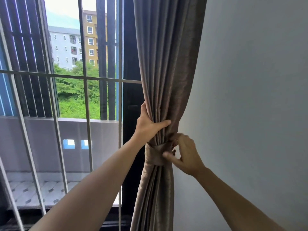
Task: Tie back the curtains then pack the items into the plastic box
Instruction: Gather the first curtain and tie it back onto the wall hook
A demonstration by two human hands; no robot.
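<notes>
the curtain (166, 72) hangs centre frame, soft, limp and likely heavy in bunched folds. left hand (148, 122) clasps the folds just above the tieback (155, 155); right hand (185, 155) fingers (166, 155) pinch the band's end. best held at this gathered waist.

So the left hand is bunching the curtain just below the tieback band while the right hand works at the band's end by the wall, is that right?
Not quite. The head view shows the left hand bunching the curtain just above the tieback band, not below it. The right hand does work at the band's end by the wall.
</notes>
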